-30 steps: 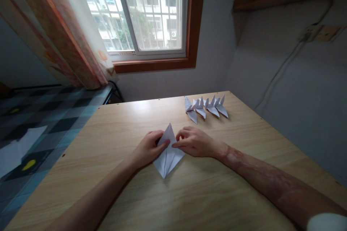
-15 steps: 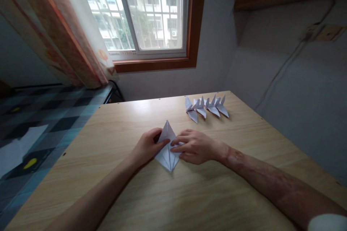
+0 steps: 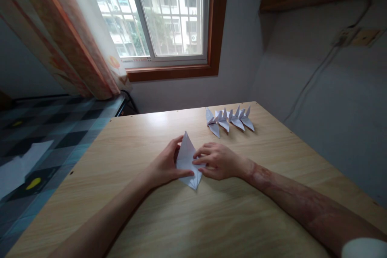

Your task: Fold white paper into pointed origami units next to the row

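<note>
A folded sheet of white paper [image 3: 186,153], shaped like a long diamond with crease lines near its lower tip, lies on the wooden table between my hands. My left hand [image 3: 165,164] grips its left side, the thumb stretched across the lower part and the fingers by the upper left edge. From the right, my right hand [image 3: 218,161] has its fingertips on the paper's right edge, with the thumb below them. That right corner is partly hidden under my fingers.
Several folded white paper cranes [image 3: 230,120] stand in a row at the back of the wooden table [image 3: 145,217]. Left of the table, loose white sheets [image 3: 22,165] lie on a checked cloth [image 3: 68,129]. A window is behind, and a cable runs down the right wall.
My left thumb has moved down from the middle of the paper to its lower part. The paper has turned slightly, its bottom tip shifting right. My right fingers remain at the right edge.
</note>
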`<state>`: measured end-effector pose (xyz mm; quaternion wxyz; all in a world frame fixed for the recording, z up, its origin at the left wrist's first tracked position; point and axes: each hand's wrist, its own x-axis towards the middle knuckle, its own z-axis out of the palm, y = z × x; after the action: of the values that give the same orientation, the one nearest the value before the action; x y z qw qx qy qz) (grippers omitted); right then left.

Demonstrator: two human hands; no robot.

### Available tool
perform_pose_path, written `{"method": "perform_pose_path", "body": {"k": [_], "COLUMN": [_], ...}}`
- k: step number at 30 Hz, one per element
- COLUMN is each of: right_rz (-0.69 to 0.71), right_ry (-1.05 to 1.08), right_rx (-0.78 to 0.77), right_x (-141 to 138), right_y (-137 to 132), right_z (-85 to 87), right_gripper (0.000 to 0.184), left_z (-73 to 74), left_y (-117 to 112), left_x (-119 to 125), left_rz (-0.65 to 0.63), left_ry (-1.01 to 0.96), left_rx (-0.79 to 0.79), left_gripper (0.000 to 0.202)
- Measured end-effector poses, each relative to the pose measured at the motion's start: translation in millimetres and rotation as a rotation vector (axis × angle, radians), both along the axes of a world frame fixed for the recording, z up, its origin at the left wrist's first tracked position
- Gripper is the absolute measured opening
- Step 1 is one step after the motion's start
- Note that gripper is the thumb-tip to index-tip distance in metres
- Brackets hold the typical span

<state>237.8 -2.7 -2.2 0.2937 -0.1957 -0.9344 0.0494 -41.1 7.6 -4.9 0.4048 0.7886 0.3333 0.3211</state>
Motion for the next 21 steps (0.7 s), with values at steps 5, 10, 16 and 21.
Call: {"method": "perform_pose_path", "body": {"k": [5, 10, 16, 21], "right_rz": [-0.050, -0.113, -0.196, -0.234], "right_ry": [0.008, 0.025, 0.033, 0.040], "right_rx": [0.003, 0.018, -0.003, -0.015], "right_x": [0.6, 1.4, 2.2, 2.2], "right_y": [1.6, 3.4, 3.8, 3.2], "right_z": [-2.6, -4.2, -1.5, -0.9], "right_gripper": [0.019, 0.021, 0.020, 0.020], "left_z": [5.6, 10.7, 18.3, 19.0], "left_y": [2.4, 0.5, -8.7, -10.8], "left_x": [-2.7, 1.1, 5.8, 4.6], "left_rz": [0.148, 0.085, 0.013, -0.007], "left_ry": [0.216, 0.398, 0.464, 0.499], "left_rx": [0.467, 0.551, 0.531, 0.533], "left_gripper": [0.111, 0.040, 0.054, 0.066]}}
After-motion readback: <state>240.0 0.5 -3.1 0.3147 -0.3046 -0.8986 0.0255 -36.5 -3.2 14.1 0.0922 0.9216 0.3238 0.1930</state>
